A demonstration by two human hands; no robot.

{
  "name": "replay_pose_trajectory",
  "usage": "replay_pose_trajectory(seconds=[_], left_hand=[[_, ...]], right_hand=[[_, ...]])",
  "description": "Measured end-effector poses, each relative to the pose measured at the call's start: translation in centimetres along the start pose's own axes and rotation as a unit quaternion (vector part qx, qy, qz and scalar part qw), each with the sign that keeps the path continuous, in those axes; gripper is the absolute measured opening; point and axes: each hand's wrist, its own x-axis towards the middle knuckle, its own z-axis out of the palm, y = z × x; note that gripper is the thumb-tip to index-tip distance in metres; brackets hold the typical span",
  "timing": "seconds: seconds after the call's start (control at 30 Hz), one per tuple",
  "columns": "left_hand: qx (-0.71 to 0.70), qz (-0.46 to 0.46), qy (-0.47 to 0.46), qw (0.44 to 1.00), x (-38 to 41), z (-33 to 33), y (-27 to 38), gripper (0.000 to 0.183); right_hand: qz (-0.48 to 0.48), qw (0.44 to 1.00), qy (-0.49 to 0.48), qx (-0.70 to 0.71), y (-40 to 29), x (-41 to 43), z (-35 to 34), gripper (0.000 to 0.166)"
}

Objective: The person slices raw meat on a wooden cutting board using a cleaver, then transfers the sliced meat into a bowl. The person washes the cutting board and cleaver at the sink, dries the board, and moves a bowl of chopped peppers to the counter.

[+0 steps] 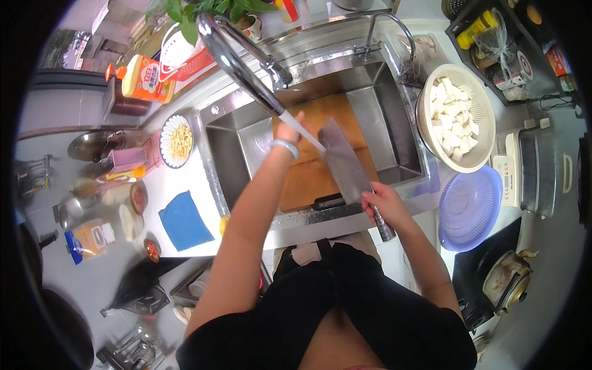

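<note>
My right hand (387, 204) grips the patterned handle of a broad metal cleaver (344, 162). The blade is tilted over a wooden cutting board (300, 185) in the stainless steel sink (233, 162). Water (303, 132) runs from the chrome faucet (231, 60) onto the blade. My left hand (289, 130), with a pale bangle on the wrist, is beside the stream over the board. It is blurred and partly covered by the water, so its finger position is unclear.
A cream colander (485, 115) of white cubed food (453, 118) stands right of the sink, near a purple plastic basket (471, 208). Left of it are a plate of shredded food (179, 142) and a blue cloth (186, 222). A smaller tap (386, 21) rises at the sink's back right.
</note>
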Motion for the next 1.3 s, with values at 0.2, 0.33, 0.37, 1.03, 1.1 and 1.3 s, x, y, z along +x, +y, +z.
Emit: replay_pose_trajectory(seconds=[0.2,0.33,0.37,1.03,1.1,1.3], left_hand=[[0.012,-0.023,-0.068,0.997,0.7,0.4,10.3,0.049],[-0.033,-0.053,-0.053,0.997,-1.3,1.5,13.6,0.051],[-0.123,-0.092,-0.106,0.982,1.5,0.4,13.1,0.052],[-0.387,-0.288,0.113,0.869,-17.5,-1.9,-15.4,0.024],[-0.419,-0.256,0.132,0.861,-16.9,-1.5,-16.1,0.024],[-0.458,-0.175,0.038,0.871,-15.8,-2.3,-13.6,0.025]], right_hand=[[0.007,0.997,-0.054,-0.050,-2.5,0.5,-0.1,0.013],[0.003,0.991,-0.034,-0.127,-3.1,-1.1,-0.7,0.010],[0.002,0.988,-0.027,-0.155,-3.1,-1.6,-0.7,0.010],[-0.081,0.981,0.151,-0.093,0.2,-4.6,-3.3,0.007],[-0.085,0.982,0.142,-0.091,0.0,-4.8,-3.1,0.007],[-0.111,0.980,0.144,-0.080,-0.4,-6.3,-2.9,0.009]])
